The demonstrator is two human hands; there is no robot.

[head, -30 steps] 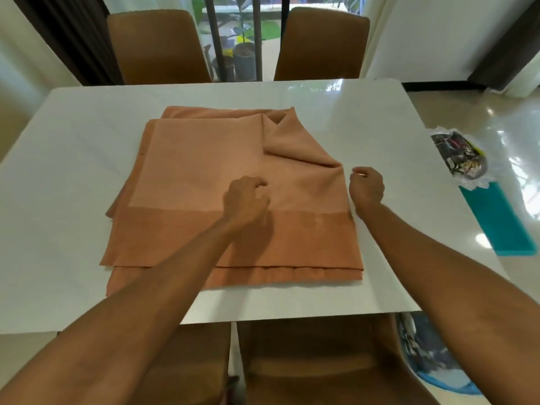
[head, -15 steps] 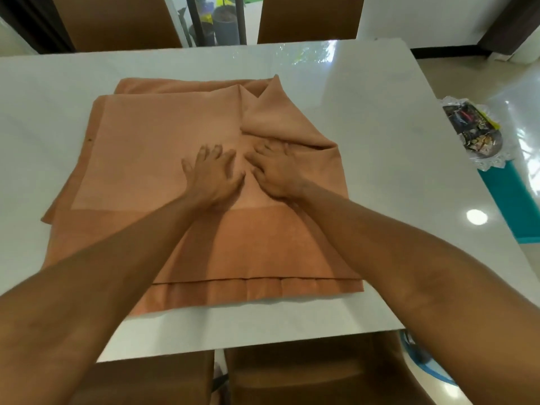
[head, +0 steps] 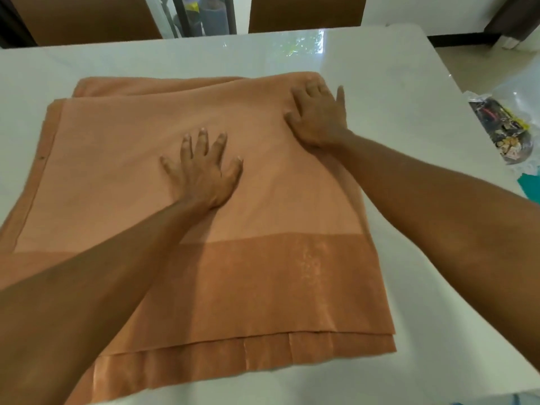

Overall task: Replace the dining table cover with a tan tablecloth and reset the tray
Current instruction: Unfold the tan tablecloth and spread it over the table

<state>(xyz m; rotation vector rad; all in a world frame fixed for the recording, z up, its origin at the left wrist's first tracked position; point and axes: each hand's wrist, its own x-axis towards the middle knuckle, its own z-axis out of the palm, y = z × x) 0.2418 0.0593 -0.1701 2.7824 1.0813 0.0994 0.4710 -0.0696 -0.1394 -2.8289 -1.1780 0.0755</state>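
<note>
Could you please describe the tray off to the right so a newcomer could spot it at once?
Start at the glossy white dining table and look just beyond its right edge, level with the right hand. There sits a clear-wrapped tray of dark and yellow items, the only cluttered, multicoloured thing, unlike the plain teal sheet beside it.

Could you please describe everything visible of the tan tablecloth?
The tan tablecloth is matte fabric, folded into a roughly square stack of several layers whose edges show staggered at the near and left sides. A darker, slightly shiny band runs across its near part. It lies flat on the white table. The left hand presses its middle with fingers spread; the right hand presses flat near its far right corner.
</note>
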